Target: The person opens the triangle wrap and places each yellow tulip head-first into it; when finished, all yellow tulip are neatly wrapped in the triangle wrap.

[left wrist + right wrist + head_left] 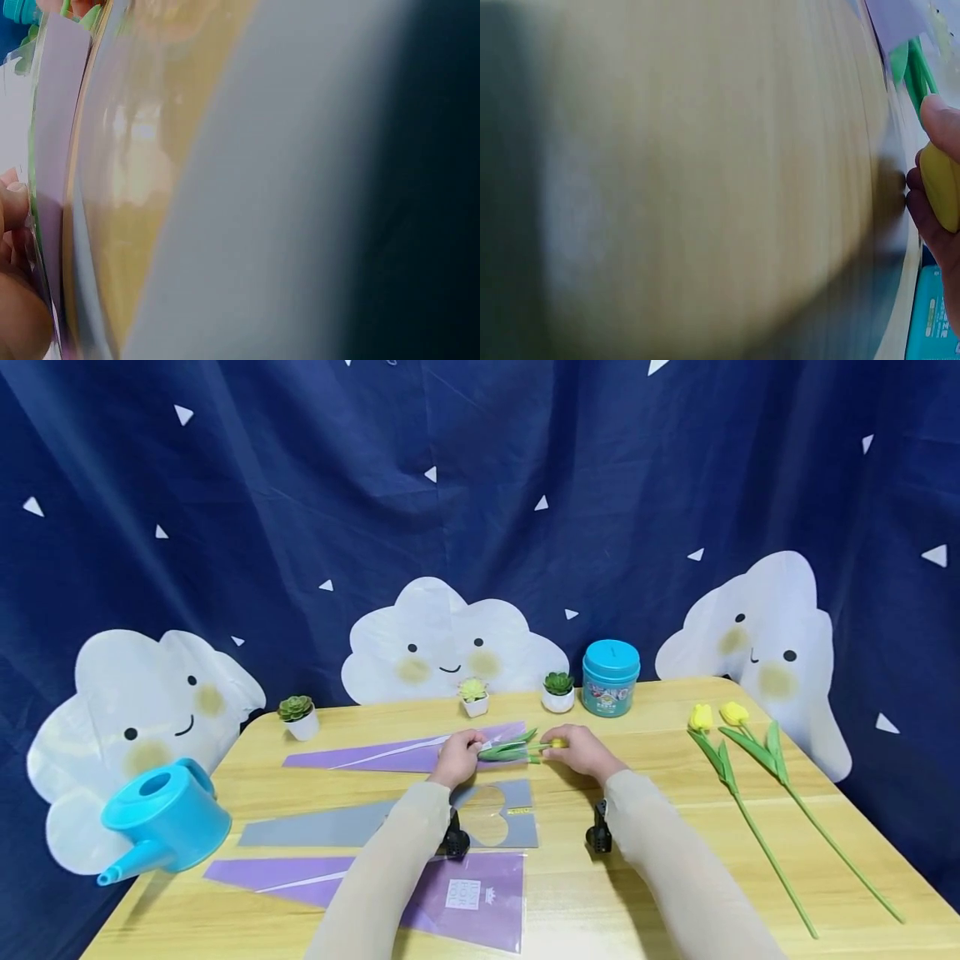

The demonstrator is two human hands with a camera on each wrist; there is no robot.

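Note:
A yellow tulip [939, 187] with green leaves [504, 750] lies along the wide end of the farthest purple flower sleeve [405, 758]. My right hand [581, 749] holds the tulip at its bloom, thumb on the stem just below. At the sleeve's middle, my left hand [456, 758] pinches the edge of its clear film [21, 127]. Leaves and bloom stick out past the sleeve's wide edge. Nearer to me lie a grey sleeve [315, 823] with a heart-shaped window and a second purple sleeve [498, 918], both flat and partly under my left forearm.
Two more yellow tulips [701, 718] [734, 714] lie on the right of the wooden table [645, 827]. Along the back stand small potted succulents [303, 725] and a teal lidded tub [611, 681]. A blue watering can [176, 818] is at the left edge.

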